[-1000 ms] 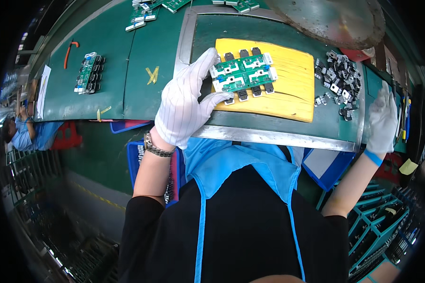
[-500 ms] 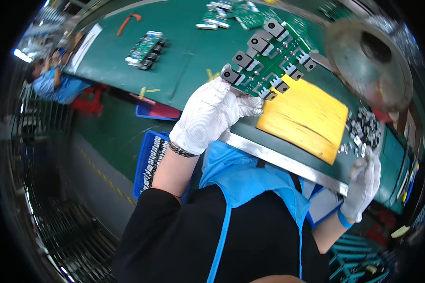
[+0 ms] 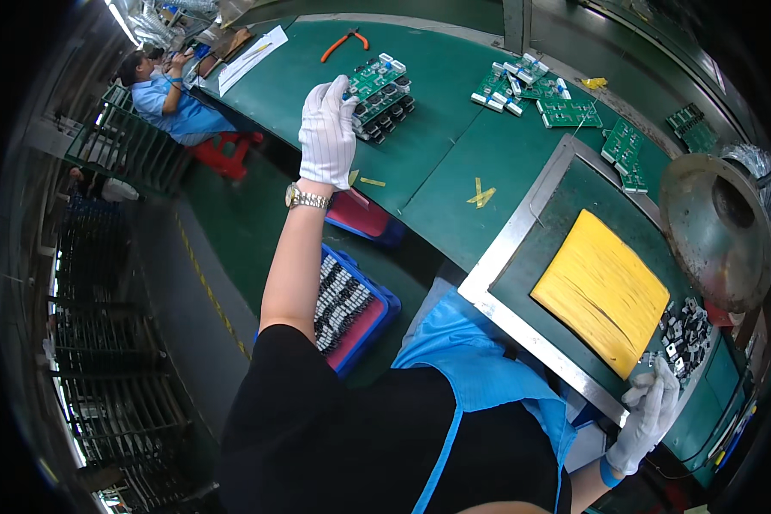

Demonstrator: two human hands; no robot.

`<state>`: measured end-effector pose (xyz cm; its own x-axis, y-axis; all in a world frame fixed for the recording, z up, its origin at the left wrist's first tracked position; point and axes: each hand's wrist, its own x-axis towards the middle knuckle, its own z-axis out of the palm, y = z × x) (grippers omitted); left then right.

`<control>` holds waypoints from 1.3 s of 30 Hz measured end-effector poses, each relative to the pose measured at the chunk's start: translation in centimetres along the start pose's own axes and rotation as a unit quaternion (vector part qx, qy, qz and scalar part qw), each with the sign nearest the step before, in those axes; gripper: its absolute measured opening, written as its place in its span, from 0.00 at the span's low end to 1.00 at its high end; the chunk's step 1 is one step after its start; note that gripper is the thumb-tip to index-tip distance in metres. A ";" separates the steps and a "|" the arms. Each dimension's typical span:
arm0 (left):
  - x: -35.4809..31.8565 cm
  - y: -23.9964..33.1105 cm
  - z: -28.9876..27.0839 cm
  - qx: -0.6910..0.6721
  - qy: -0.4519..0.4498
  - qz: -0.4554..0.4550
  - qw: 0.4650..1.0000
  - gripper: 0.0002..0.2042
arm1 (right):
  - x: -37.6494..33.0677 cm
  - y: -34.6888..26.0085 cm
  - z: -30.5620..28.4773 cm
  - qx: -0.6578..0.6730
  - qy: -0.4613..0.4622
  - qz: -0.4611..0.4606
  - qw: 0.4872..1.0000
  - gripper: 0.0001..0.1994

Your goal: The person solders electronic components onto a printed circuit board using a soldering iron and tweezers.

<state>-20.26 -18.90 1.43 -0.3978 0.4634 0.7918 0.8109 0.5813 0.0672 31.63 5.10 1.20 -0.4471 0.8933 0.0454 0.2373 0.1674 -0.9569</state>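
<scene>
Left grip [image 3: 328, 128] (gloved) clasps a green circuit board [image 3: 377, 81]; right grip [image 3: 651, 411] touches small black parts [image 3: 681, 330].

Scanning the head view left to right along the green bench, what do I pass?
Seated co-worker → left hand holding a green circuit board → loose boards → yellow pad → metal bowl.

Green circuit board [image 3: 380, 94], seemingly stacked, lies on table.

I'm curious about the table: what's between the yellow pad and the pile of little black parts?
In the head view, only bare green mat separates the yellow pad from the black parts; the right hand rests just below them.
</scene>
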 end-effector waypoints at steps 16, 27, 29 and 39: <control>3.6 8.0 2.7 -0.090 -0.078 0.041 0.992 0.19 | -0.3 2.4 0.6 0.059 -0.031 -0.039 0.997 0.15; 10.4 13.6 15.5 -0.038 -0.294 0.093 0.951 0.16 | -0.5 2.5 0.3 0.065 -0.011 -0.007 0.998 0.15; 11.2 13.0 15.8 -0.050 -0.260 0.124 0.956 0.11 | -0.5 2.5 0.3 0.007 -0.011 -0.068 0.998 0.15; 6.0 15.7 1.8 -0.452 -0.195 -0.223 0.841 0.17 | -0.5 0.1 2.3 -0.230 0.024 -0.206 0.951 0.17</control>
<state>-10.69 -5.76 6.10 -0.7169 0.6204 0.3180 0.4688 0.0913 0.8786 29.94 3.75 0.40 -0.5474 0.7280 0.4128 0.4065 0.6625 -0.6292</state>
